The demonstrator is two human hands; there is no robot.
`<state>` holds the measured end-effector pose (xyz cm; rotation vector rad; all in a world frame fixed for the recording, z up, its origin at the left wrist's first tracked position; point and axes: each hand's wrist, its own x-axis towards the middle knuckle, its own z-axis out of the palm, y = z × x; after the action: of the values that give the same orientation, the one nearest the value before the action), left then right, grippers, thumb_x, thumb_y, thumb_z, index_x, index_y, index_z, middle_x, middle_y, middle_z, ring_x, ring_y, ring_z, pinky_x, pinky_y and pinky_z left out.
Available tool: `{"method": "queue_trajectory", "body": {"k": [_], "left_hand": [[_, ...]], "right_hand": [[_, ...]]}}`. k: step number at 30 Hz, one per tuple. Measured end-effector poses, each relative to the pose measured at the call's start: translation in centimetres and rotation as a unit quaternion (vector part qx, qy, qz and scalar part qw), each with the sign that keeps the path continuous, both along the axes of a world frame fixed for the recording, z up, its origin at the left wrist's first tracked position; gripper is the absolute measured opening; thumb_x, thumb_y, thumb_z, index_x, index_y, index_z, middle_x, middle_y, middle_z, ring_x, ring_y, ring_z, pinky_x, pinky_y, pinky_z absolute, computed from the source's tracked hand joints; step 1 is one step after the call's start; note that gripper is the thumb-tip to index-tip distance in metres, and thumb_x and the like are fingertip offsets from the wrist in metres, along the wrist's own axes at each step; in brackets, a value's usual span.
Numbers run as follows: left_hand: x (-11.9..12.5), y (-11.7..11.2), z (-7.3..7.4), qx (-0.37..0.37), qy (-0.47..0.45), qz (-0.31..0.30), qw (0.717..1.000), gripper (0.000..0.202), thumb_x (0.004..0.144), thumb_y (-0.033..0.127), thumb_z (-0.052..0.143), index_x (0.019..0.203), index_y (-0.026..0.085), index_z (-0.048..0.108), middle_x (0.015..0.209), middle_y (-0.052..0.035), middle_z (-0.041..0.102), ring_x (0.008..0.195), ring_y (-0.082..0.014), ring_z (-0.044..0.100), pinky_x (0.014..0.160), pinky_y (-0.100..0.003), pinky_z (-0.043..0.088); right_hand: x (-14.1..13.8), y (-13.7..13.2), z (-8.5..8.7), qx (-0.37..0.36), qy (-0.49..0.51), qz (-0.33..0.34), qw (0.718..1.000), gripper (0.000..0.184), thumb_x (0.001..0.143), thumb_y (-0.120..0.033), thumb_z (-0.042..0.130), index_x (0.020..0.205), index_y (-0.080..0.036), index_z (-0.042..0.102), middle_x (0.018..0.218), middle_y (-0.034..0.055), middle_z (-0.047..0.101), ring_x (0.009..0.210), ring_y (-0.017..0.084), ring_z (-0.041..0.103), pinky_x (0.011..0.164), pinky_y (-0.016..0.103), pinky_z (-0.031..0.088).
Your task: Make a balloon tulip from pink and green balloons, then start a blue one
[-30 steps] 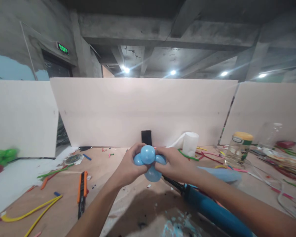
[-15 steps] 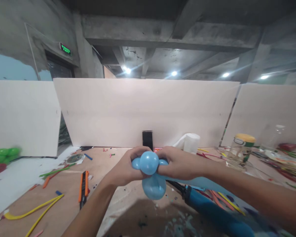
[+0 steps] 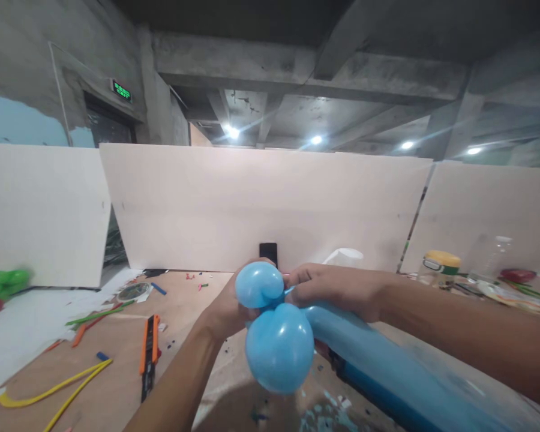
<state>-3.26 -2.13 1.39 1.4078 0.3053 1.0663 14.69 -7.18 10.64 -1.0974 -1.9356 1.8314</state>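
A light blue modelling balloon [image 3: 279,348] is held up in front of me, twisted into round bubbles. Its long untwisted part runs off to the lower right, beneath my right forearm. My left hand [image 3: 227,306] is closed around the upper bubble from the left and behind, its fingers mostly hidden. With the thumb and fingers pinched, my right hand [image 3: 328,291] grips a thin stretched bit of the balloon at the twist. One larger bubble hangs below both hands.
A blue hand pump [image 3: 364,384] lies under the balloon. At left are an orange utility knife [image 3: 149,354] and a yellow uninflated balloon [image 3: 58,384]. A black phone [image 3: 269,254] leans against the white panel [image 3: 261,204]. A yellow-lidded jar [image 3: 441,264] stands right.
The balloon has turned in my hands, bringing the larger bubble forward and lower. My right hand now pinches a thin strand at the twist, and the long part shows more fully.
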Motion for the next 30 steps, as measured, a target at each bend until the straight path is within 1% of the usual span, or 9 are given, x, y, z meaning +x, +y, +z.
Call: {"method": "queue_trajectory", "body": {"k": [4, 6, 9, 15, 18, 22, 25, 27, 30], "left_hand": [[0.2, -0.5, 1.3, 0.103, -0.035, 0.107, 0.988, 0.054, 0.068, 0.031, 0.070, 0.119, 0.031, 0.051, 0.130, -0.0073, 0.050, 0.109, -0.0281, 0.054, 0.089, -0.042, 0.045], [-0.1, -1.5, 2.2, 0.229, 0.035, 0.191, 0.954, 0.040, 0.075, 0.019, 0.060, 0.114, 0.031, 0.058, 0.136, -0.0045, 0.046, 0.120, -0.0272, 0.045, 0.100, -0.044, 0.036], [-0.3, -2.9, 2.9, 0.351, 0.169, 0.227, 0.893, 0.048, 0.068, 0.008, 0.059, 0.112, 0.027, 0.062, 0.141, -0.0035, 0.040, 0.129, -0.0290, 0.034, 0.108, -0.047, 0.025], [1.3, -2.6, 2.2, 0.249, 0.051, 0.369, 0.894, 0.027, 0.059, 0.020, 0.075, 0.082, 0.020, 0.062, 0.135, -0.0093, 0.047, 0.114, -0.0321, 0.051, 0.093, -0.043, 0.042], [2.0, -2.1, 1.8, 0.188, 0.006, 0.388, 0.902, 0.033, 0.058, 0.022, 0.077, 0.087, 0.019, 0.060, 0.134, -0.0102, 0.048, 0.105, -0.0302, 0.056, 0.080, -0.036, 0.048], [3.3, -1.6, 0.7, 0.150, -0.044, 0.441, 0.884, 0.044, 0.065, 0.027, 0.073, 0.105, 0.021, 0.057, 0.132, -0.0078, 0.050, 0.110, -0.0271, 0.053, 0.085, -0.032, 0.046], [4.1, -1.0, 0.0, 0.114, -0.036, 0.459, 0.880, 0.044, 0.071, 0.033, 0.068, 0.110, 0.020, 0.052, 0.108, -0.0070, 0.062, 0.095, -0.0228, 0.058, 0.079, -0.030, 0.046], [4.2, -0.6, 0.0, 0.104, -0.016, 0.418, 0.902, 0.037, 0.074, 0.036, 0.064, 0.104, 0.017, 0.053, 0.089, -0.0045, 0.063, 0.083, -0.0201, 0.060, 0.071, -0.028, 0.047], [3.7, -0.2, 0.5, 0.117, 0.019, 0.346, 0.931, 0.033, 0.073, 0.037, 0.064, 0.098, 0.016, 0.056, 0.090, -0.0051, 0.062, 0.084, -0.0201, 0.059, 0.073, -0.028, 0.046]], "right_hand": [[0.4, 1.2, -0.9, -0.020, 0.004, -0.074, 0.997, 0.012, 0.073, -0.025, 0.053, 0.069, -0.015, 0.060, 0.054, 0.0013, 0.060, 0.046, 0.012, 0.052, 0.047, 0.024, 0.046], [1.0, 2.2, -1.2, -0.010, -0.014, -0.117, 0.993, 0.014, 0.074, -0.027, 0.053, 0.070, -0.015, 0.061, 0.057, 0.0030, 0.061, 0.049, 0.013, 0.054, 0.047, 0.025, 0.047], [1.7, 3.4, -1.6, 0.046, -0.018, -0.160, 0.986, 0.014, 0.074, -0.029, 0.055, 0.073, -0.016, 0.062, 0.064, 0.0042, 0.063, 0.055, 0.015, 0.058, 0.050, 0.027, 0.048], [0.3, 2.6, -1.6, 0.123, 0.027, -0.183, 0.975, 0.016, 0.076, -0.032, 0.055, 0.078, -0.018, 0.062, 0.070, 0.0043, 0.063, 0.056, 0.014, 0.056, 0.052, 0.027, 0.047], [-0.8, 2.0, -2.2, 0.216, 0.033, -0.191, 0.957, 0.014, 0.076, -0.027, 0.052, 0.080, -0.018, 0.061, 0.072, 0.0025, 0.063, 0.060, 0.013, 0.055, 0.056, 0.026, 0.045], [-1.5, 2.5, -3.7, 0.437, -0.014, -0.210, 0.875, 0.016, 0.077, -0.023, 0.047, 0.080, -0.017, 0.062, 0.077, 0.0005, 0.063, 0.075, 0.016, 0.056, 0.066, 0.026, 0.042], [-1.4, 3.2, -4.2, 0.543, -0.076, -0.222, 0.806, 0.017, 0.079, -0.022, 0.045, 0.084, -0.019, 0.060, 0.076, 0.0000, 0.062, 0.070, 0.015, 0.055, 0.063, 0.025, 0.040], [-1.2, 3.6, -4.1, 0.613, -0.128, -0.228, 0.746, 0.014, 0.079, -0.020, 0.045, 0.084, -0.019, 0.059, 0.077, 0.0009, 0.061, 0.070, 0.015, 0.054, 0.064, 0.026, 0.039], [-0.8, 3.9, -4.0, 0.689, -0.214, -0.215, 0.658, 0.008, 0.079, -0.019, 0.045, 0.077, -0.019, 0.053, 0.077, 0.0035, 0.060, 0.074, 0.018, 0.053, 0.065, 0.028, 0.037]]}}
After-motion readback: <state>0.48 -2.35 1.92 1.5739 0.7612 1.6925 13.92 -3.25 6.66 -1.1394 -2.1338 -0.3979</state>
